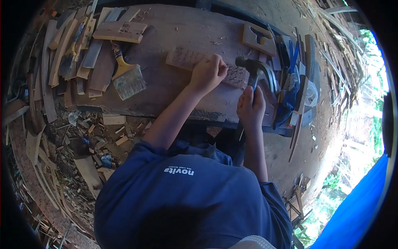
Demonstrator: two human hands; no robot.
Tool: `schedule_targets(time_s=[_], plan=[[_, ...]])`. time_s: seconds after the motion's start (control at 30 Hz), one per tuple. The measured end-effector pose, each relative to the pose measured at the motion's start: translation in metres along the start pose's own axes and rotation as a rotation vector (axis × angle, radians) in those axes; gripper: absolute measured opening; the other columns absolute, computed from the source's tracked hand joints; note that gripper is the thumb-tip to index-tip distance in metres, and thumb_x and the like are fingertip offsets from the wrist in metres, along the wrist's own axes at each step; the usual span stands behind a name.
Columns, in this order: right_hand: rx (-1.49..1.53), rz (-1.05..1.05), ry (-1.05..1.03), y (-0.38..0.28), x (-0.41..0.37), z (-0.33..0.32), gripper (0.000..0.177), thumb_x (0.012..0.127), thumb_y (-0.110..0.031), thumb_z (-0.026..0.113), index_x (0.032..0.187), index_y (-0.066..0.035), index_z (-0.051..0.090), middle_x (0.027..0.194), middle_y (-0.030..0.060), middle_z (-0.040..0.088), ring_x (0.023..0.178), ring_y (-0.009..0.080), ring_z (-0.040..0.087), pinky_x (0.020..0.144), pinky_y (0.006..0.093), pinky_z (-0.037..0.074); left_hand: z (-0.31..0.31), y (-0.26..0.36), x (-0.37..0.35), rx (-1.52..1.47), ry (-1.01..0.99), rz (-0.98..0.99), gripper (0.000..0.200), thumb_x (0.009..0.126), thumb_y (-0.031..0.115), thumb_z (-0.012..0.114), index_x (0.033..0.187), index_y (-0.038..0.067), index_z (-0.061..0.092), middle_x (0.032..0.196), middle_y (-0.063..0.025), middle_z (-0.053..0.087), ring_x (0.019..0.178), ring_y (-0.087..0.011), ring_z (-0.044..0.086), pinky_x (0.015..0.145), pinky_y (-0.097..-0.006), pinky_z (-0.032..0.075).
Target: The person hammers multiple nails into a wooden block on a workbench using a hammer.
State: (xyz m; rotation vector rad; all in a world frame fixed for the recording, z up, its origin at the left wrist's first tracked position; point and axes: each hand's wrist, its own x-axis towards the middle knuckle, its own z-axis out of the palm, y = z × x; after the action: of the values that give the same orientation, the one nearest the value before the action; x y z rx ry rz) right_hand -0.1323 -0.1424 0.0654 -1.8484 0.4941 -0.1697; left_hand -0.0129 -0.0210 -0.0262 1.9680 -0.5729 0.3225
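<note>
I see brown wooden worktop (166, 33); on it, long flat nail-studded wooden board (186, 57); by its right end, dark metal claw hammer (253, 74) gripped in right fingers (248, 94). Left fingers (214, 65) closed over board; can't tell on what.

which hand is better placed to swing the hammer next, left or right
Probably the right hand: it grips the hammer by the handle, its head raised near the board. The left hand is curled at the board, away from the handle.
</note>
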Motion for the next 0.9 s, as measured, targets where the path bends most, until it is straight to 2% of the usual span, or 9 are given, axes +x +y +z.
schedule_targets(time_s=[0.17, 0.23, 0.33, 0.4, 0.53, 0.6, 0.73, 0.8, 0.9], plan=[[0.23, 0.046, 0.085, 0.034, -0.006, -0.024, 0.026, 0.103, -0.03, 0.047, 0.087, -0.009, 0.046, 0.06, -0.0022, 0.046, 0.046, 0.005, 0.044, 0.041, 0.0211, 0.034, -0.005, 0.004, 0.002, 0.005, -0.065, 0.043, 0.026, 0.087, 0.012, 0.069, 0.099, 0.008, 0.046, 0.084, -0.0092, 0.066, 0.077, -0.0295, 0.067, 0.065, -0.0397, 0.052], [0.329, 0.147, 0.073, 0.053, -0.005, -0.04, 0.026, 0.104, -0.031, 0.044, 0.088, -0.011, 0.045, 0.059, -0.0023, 0.043, 0.043, 0.0059, 0.041, 0.038, 0.0213, 0.033, -0.007, 0.003, 0.007, -0.026, -0.063, 0.071, 0.024, 0.089, 0.012, 0.066, 0.101, 0.007, 0.046, 0.086, -0.0109, 0.065, 0.078, -0.031, 0.067, 0.066, -0.0396, 0.052], [0.325, 0.142, 0.119, 0.092, -0.002, -0.057, 0.027, 0.105, -0.032, 0.042, 0.088, -0.01, 0.046, 0.06, -0.0011, 0.041, 0.042, 0.0075, 0.038, 0.036, 0.0234, 0.031, -0.003, 0.01, 0.021, -0.13, -0.125, -0.019, 0.017, 0.092, 0.012, 0.062, 0.102, 0.006, 0.049, 0.091, -0.0146, 0.063, 0.084, -0.0334, 0.065, 0.071, -0.0401, 0.051], [0.39, 0.155, 0.118, 0.1, -0.003, -0.063, 0.027, 0.105, -0.032, 0.042, 0.089, -0.01, 0.046, 0.06, -0.0011, 0.041, 0.042, 0.0077, 0.038, 0.035, 0.0237, 0.031, 0.007, 0.019, 0.038, -0.067, -0.119, -0.132, 0.01, 0.09, 0.012, 0.062, 0.093, 0.005, 0.056, 0.095, -0.0161, 0.06, 0.092, -0.0366, 0.058, 0.078, -0.0443, 0.049], [0.458, 0.12, 0.097, 0.107, -0.004, -0.06, 0.026, 0.105, -0.032, 0.043, 0.09, -0.011, 0.045, 0.061, -0.0007, 0.044, 0.043, 0.0077, 0.04, 0.037, 0.0235, 0.033, 0.054, 0.028, 0.084, 0.149, -0.156, 0.011, 0.01, 0.088, 0.014, 0.064, 0.088, 0.004, 0.062, 0.102, -0.0178, 0.058, 0.1, -0.0361, 0.054, 0.082, -0.0444, 0.048], [0.398, 0.108, 0.071, 0.108, -0.004, -0.062, 0.025, 0.104, -0.03, 0.044, 0.09, -0.01, 0.045, 0.062, -0.001, 0.047, 0.045, 0.0072, 0.044, 0.039, 0.0229, 0.036, 0.079, 0.033, 0.114, 0.244, -0.158, 0.043, 0.01, 0.087, 0.017, 0.066, 0.087, 0.007, 0.066, 0.102, -0.0143, 0.058, 0.104, -0.0336, 0.055, 0.088, -0.045, 0.049], [0.325, 0.15, 0.065, 0.092, -0.004, -0.063, 0.025, 0.104, -0.03, 0.045, 0.091, -0.01, 0.046, 0.062, -0.0016, 0.046, 0.046, 0.0068, 0.045, 0.04, 0.0226, 0.037, 0.132, 0.02, 0.159, 0.353, -0.207, 0.043, 0.012, 0.085, 0.02, 0.068, 0.09, 0.009, 0.069, 0.106, -0.0143, 0.059, 0.109, -0.0329, 0.054, 0.09, -0.0438, 0.049], [0.341, 0.14, 0.073, 0.094, -0.004, -0.064, 0.025, 0.104, -0.031, 0.045, 0.091, -0.009, 0.046, 0.062, -0.0017, 0.046, 0.046, 0.0068, 0.045, 0.04, 0.0227, 0.037, 0.141, 0.027, 0.169, 0.493, -0.329, -0.083, 0.018, 0.083, 0.022, 0.067, 0.095, 0.008, 0.071, 0.111, -0.0146, 0.061, 0.114, -0.0321, 0.055, 0.091, -0.0431, 0.05], [0.378, 0.143, 0.077, 0.099, -0.004, -0.065, 0.025, 0.104, -0.031, 0.046, 0.091, -0.009, 0.047, 0.061, -0.0017, 0.046, 0.045, 0.0068, 0.045, 0.04, 0.0228, 0.038, 0.145, 0.033, 0.18, 0.53, -0.371, -0.138, 0.023, 0.083, 0.023, 0.066, 0.098, 0.007, 0.072, 0.115, -0.0159, 0.063, 0.114, -0.0318, 0.058, 0.091, -0.0432, 0.052]])
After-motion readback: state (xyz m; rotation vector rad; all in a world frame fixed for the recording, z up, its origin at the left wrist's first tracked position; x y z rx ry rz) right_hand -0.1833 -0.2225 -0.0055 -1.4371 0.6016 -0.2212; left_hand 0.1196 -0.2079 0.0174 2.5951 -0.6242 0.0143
